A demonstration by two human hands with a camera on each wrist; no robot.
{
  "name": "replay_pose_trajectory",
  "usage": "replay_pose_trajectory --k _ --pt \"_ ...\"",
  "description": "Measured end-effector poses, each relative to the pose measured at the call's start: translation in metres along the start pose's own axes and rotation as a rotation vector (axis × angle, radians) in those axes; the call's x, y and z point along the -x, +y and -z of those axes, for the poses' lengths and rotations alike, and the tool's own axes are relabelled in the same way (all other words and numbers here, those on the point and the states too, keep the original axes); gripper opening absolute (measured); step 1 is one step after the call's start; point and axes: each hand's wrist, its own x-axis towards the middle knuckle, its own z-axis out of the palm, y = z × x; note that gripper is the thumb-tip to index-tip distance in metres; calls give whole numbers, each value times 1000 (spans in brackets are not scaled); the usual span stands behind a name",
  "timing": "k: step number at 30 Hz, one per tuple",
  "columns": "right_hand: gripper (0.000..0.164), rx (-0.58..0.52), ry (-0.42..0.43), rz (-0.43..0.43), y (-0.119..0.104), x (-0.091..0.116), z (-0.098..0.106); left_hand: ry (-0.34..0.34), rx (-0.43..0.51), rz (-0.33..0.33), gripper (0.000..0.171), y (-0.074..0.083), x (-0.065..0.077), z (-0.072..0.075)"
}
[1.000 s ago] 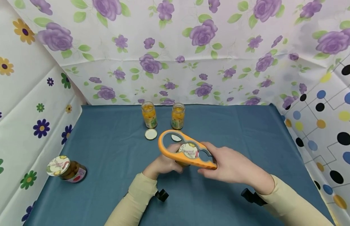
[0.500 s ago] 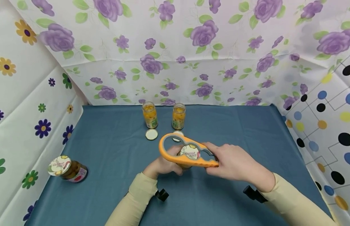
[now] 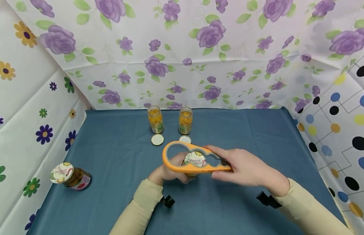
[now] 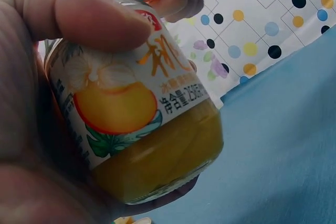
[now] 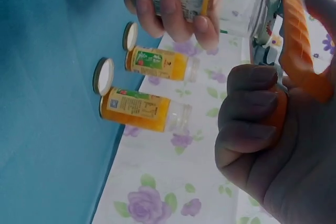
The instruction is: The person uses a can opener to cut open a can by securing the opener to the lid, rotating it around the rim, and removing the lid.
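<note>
In the head view my left hand [image 3: 170,169] grips a glass jar of peaches, its printed white lid [image 3: 196,158] facing up. The peach label [image 4: 115,100] and yellow contents show in the left wrist view, the thumb lying across the label. My right hand [image 3: 243,166] holds an orange and grey jar opener [image 3: 185,168] by its handle end. The opener's toothed grey edges lie around the lid. In the right wrist view, curled fingers [image 5: 249,106] wrap the orange handle beside the lid. How firmly the opener touches the lid I cannot tell.
Two lidless jars [image 3: 156,122] [image 3: 185,123] of yellow fruit stand at the back of the blue table. Before them lie two white lids [image 3: 157,139] [image 3: 185,139]. At the left stands a lidded jar [image 3: 80,179] of dark fruit. Patterned sheets [image 3: 211,75] border the table.
The opener's looped end has come down and its handle has swung slightly up and right with my right hand. My left hand stays nearly in place, still gripping the jar.
</note>
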Motion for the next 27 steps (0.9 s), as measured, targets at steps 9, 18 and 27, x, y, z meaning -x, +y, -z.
replay_pose_trajectory --k 9,18,27 --pt "55 -137 -89 -66 -8 5 4 35 -141 90 60 1 2 0" --pt "62 -197 -178 -159 -15 1 2 61 -154 11 67 -15 1 3" --pt "94 -31 -135 -279 -24 -4 -6 115 139 59 83 5 -3 -10"
